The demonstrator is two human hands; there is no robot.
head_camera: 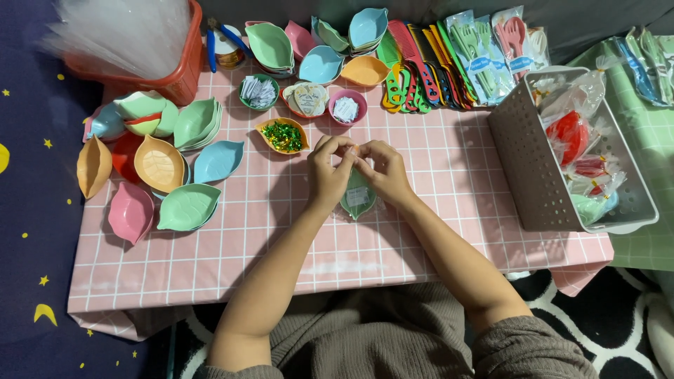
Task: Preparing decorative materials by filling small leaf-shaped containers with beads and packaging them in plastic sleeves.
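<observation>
While fingers point(349, 151) pinch above, the green leaf dish point(357, 196) hangs below.

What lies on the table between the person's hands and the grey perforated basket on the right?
Nothing: in the head view, only bare pink checked tablecloth lies between the hands and the grey basket.

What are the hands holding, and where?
Both hands, left hand and right hand, pinch the top of a clear bag with a green leaf dish.

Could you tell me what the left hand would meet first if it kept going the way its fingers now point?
The left hand points up and right, its fingertips already touching the right hand, so it would meet that first.
</observation>
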